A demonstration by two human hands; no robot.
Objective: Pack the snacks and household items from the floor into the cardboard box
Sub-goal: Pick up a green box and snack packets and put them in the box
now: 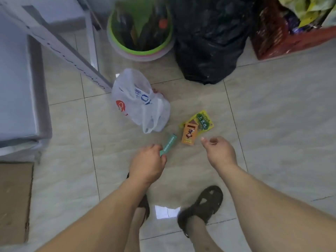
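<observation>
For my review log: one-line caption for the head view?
Left hand grips a green tube off the floor; right hand hovers beside an orange packet.

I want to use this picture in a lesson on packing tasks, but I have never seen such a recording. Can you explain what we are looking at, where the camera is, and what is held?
There is no machine: a person wears the camera on the head, looking down at their own arms and sandalled feet. The left hand grips a green tube-like pack. The right hand holds nothing, near an orange packet overlapping a yellow packet. A white plastic bag lies on the tiled floor. The cardboard at far left may be the box.
</observation>
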